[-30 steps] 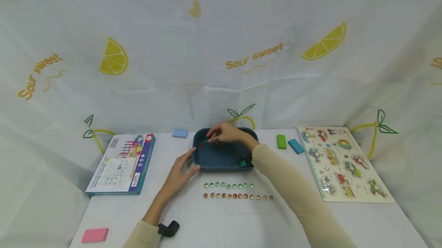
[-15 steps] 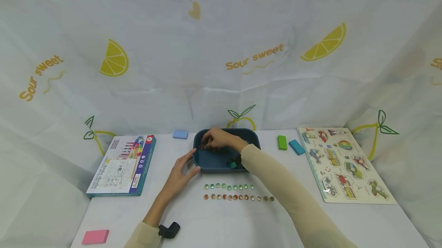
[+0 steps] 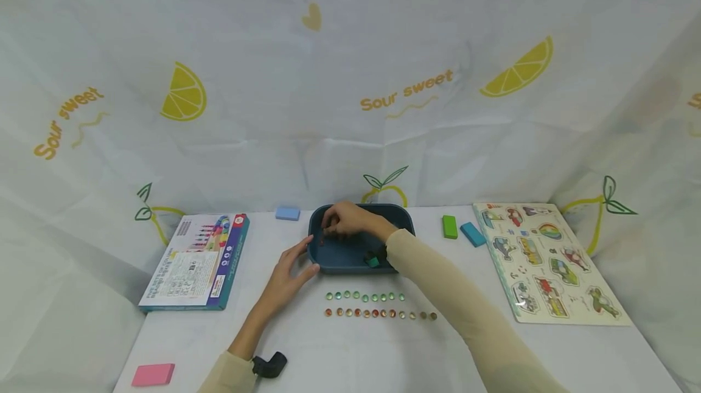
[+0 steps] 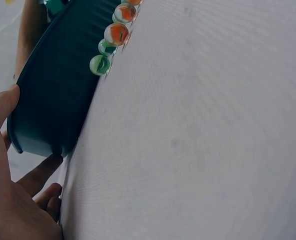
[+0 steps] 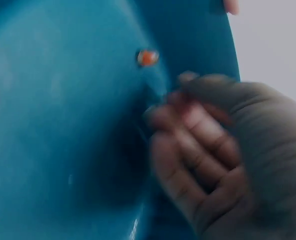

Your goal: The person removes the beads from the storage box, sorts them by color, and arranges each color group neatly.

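A dark blue tray stands at the far middle of the table. My left hand rests against its left side and near corner, fingers spread and fairly straight. Inside, my right hand is low near the left end, fingers curled and thumb close to the index finger. Blur hides whether anything is between those fingertips. An orange-and-clear marble lies on the tray floor beside them. In front of the tray, a row of green marbles and a longer row of orange and pale marbles lie on the cloth.
A colourful box lies on the left and a picture puzzle board on the right. Pink, light-blue, green and blue blocks are scattered around. A printed white cloth hangs behind.
My right hand has moved slightly left and down inside the tray, covering where a green marble showed. An orange marble now lies a little nearer me. My left hand stays at the tray.
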`<state>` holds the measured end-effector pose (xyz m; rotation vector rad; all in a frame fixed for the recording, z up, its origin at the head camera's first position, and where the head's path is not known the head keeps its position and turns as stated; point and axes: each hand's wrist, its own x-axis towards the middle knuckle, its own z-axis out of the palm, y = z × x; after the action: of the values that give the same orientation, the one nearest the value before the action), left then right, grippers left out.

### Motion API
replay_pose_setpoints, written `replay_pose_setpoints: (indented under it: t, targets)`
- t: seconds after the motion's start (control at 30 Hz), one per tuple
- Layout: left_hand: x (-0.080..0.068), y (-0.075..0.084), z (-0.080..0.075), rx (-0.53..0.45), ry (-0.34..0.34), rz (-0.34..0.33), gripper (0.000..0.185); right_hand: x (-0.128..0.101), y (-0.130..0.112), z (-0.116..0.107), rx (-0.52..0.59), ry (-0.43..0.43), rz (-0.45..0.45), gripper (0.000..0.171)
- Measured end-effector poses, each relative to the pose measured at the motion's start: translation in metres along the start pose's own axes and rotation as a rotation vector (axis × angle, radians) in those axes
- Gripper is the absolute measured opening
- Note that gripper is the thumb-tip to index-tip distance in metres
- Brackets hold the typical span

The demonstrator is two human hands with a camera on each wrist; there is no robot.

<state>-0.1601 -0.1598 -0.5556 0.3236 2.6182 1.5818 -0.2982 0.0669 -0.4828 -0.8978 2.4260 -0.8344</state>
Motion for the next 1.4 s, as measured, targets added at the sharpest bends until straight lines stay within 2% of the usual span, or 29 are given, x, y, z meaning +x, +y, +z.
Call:
replay_pose_setpoints:
  t: [0.1,0.2,0.37,0.57,0.73,0.9,1.0,1.1,1.4]
  targets:
    - [0.000,0.001,0.000,0.002,-0.001,-0.010,0.068,-0.012,-0.002,-0.008,0.040,0.022,-0.021,0.018]
    - [0.000,0.001,0.001,0.007,0.000,-0.022,0.068,-0.033,-0.003,-0.015,0.074,0.045,-0.090,0.020]
    - [0.000,0.001,0.001,0.008,-0.001,-0.020,0.068,-0.090,0.000,-0.016,0.159,0.063,-0.174,0.025]
    - [0.001,0.001,0.000,0.012,0.012,0.002,0.069,-0.168,0.016,-0.002,0.273,0.094,-0.144,0.027]
    - [0.000,0.001,0.001,0.013,0.007,0.002,0.069,-0.232,0.036,0.013,0.279,0.175,-0.078,0.020]
    - [0.000,0.002,0.001,0.016,0.010,0.016,0.069,-0.281,0.055,0.030,0.294,0.189,-0.022,0.011]
    - [0.001,0.003,0.000,0.018,0.013,0.016,0.070,-0.298,0.064,0.038,0.289,0.194,-0.005,0.009]
    - [0.001,0.002,-0.001,0.021,0.011,0.014,0.070,-0.305,0.073,0.045,0.258,0.200,0.009,0.008]
    - [0.000,0.002,0.000,0.025,0.010,0.001,0.070,-0.300,0.077,0.056,0.174,0.193,0.000,0.009]
